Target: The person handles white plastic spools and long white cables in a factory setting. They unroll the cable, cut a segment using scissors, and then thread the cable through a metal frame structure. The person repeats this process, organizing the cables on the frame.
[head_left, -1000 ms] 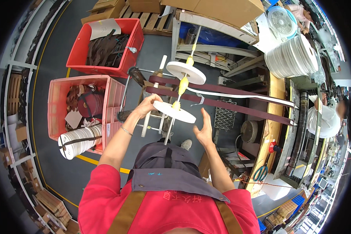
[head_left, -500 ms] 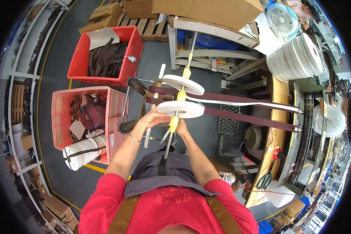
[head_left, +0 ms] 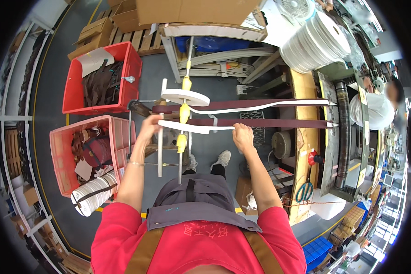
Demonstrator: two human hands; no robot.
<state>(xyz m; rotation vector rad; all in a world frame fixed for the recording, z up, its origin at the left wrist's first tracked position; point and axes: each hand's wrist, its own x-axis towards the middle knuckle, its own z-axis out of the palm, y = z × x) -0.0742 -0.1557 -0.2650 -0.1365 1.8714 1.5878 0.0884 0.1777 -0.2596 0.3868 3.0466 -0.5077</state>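
Note:
A metal rod (head_left: 190, 59) with yellow clamps (head_left: 181, 143) runs away from me above the floor. On its far part sits a flat white roll of tape (head_left: 186, 97). Nearer, a second white roll (head_left: 182, 127) shows almost edge-on between two clamps. At this near roll's left end is my left hand (head_left: 148, 129), fingers curled against the edge beside an upright white bar. My right hand (head_left: 243, 137) is closed on the white tape (head_left: 223, 128) that stretches from the near roll. Beneath it lies a dark maroon band (head_left: 278, 123); another maroon band (head_left: 269, 105) with white tape runs behind.
Both bands lead right to a machine roller (head_left: 341, 137) behind a wooden board (head_left: 304, 160). Two red bins (head_left: 133, 68) with material stand at left. A large white spool (head_left: 315, 42), a fan (head_left: 296, 7) and a cardboard box (head_left: 196, 11) are at the back. Teal scissors (head_left: 304, 191) hang at right.
My right hand has moved right from beneath the near roll, drawing out white tape. My left hand has shifted to the roll's left edge. The near roll now appears almost edge-on; the view has shifted.

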